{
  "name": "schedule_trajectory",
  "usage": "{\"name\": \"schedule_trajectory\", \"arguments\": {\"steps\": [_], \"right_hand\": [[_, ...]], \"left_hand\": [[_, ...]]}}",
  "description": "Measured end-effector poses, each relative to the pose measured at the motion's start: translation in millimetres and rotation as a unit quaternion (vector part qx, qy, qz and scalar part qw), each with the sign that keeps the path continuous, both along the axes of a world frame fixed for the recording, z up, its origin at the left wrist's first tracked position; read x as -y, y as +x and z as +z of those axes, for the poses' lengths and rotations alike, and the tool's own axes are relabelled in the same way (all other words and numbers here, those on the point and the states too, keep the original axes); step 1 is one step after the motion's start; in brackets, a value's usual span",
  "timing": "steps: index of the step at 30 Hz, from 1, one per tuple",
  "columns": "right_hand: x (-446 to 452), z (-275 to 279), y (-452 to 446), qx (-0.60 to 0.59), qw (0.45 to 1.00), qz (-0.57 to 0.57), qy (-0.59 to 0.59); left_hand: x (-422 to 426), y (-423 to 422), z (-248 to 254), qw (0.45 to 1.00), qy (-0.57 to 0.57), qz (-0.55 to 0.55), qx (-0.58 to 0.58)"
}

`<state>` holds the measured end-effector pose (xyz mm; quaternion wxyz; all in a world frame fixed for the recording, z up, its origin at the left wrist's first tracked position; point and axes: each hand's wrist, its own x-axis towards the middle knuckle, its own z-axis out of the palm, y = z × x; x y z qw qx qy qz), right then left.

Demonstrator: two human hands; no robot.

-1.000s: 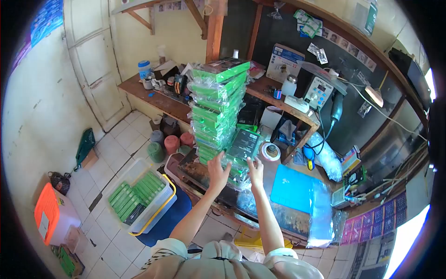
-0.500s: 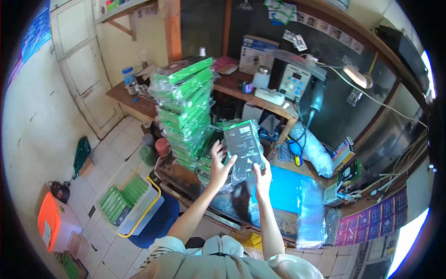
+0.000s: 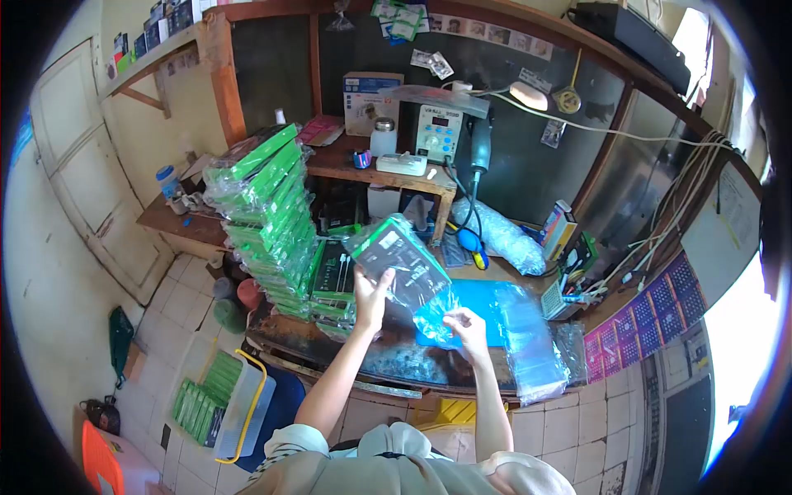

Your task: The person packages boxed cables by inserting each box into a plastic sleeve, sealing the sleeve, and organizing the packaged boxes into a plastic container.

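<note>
A black and green box in a clear plastic bag [image 3: 401, 262] is held tilted above the workbench. My left hand [image 3: 373, 295] grips its left side, thumb across the face. With fingers pinched, my right hand [image 3: 469, 330] holds the loose end of the bag at the lower right. Left of the box rises a tall, leaning stack of wrapped green boxes [image 3: 268, 223]. A shorter pile of similar boxes [image 3: 334, 276] stands between that stack and my left hand. Under the bag's loose end lies a blue mat [image 3: 483, 301], with clear plastic sleeves [image 3: 528, 346] on its right.
A raised wooden shelf [image 3: 330, 161] carries a soldering or hot-air station [image 3: 437, 132], a bottle and a power strip. Bubble wrap [image 3: 499, 235] and a pen basket [image 3: 561, 301] are at the right. A bin of green boxes [image 3: 202, 396] stands on the floor at left.
The bagged box came off the short pile, rose, and is now tilted toward the left. My right hand has shifted from the box's edge to the bag's loose end. The view has turned right.
</note>
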<state>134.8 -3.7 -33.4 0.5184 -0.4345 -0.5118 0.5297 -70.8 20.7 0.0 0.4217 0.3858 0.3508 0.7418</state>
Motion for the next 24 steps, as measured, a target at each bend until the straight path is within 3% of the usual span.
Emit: {"name": "schedule_trajectory", "arguments": {"steps": [1, 3, 7, 9, 11, 13, 14, 18, 24], "right_hand": [[2.5, -1.1, 9.3, 0.051, 0.999, 0.003, 0.005], [4.7, -8.2, 24.4, 0.089, 0.995, -0.039, 0.002], [16.0, -26.8, 44.6, 0.101, 0.989, -0.111, -0.001], [21.8, -36.2, 47.8, 0.027, 0.982, -0.186, 0.002], [27.4, -51.9, 56.2, 0.038, 0.979, -0.202, -0.005], [38.4, -45.8, 50.6, -0.201, 0.968, -0.142, -0.054], [40.6, -54.0, 54.1, -0.248, 0.958, -0.12, -0.075], [48.5, -72.2, 51.6, -0.339, 0.929, -0.108, -0.101], [41.8, -89.3, 56.4, -0.413, 0.895, -0.092, -0.142]], "left_hand": [[-1.7, -0.8, 2.5, 0.999, 0.041, 0.025, 0.011], [10.1, -4.6, 7.9, 0.998, -0.013, 0.024, 0.055], [22.6, -3.1, -2.0, 0.995, -0.018, 0.044, 0.089], [20.7, 4.6, -24.5, 0.996, -0.032, 0.072, 0.045], [22.2, 18.7, -37.7, 0.995, -0.021, 0.057, 0.081], [24.0, 32.4, -40.9, 0.993, -0.007, 0.043, 0.113], [23.9, 37.9, -41.2, 0.992, -0.014, 0.05, 0.111], [36.0, 47.0, -24.0, 0.993, -0.047, 0.094, 0.047], [13.4, 66.2, -26.5, 0.996, -0.026, 0.057, 0.063]]}}
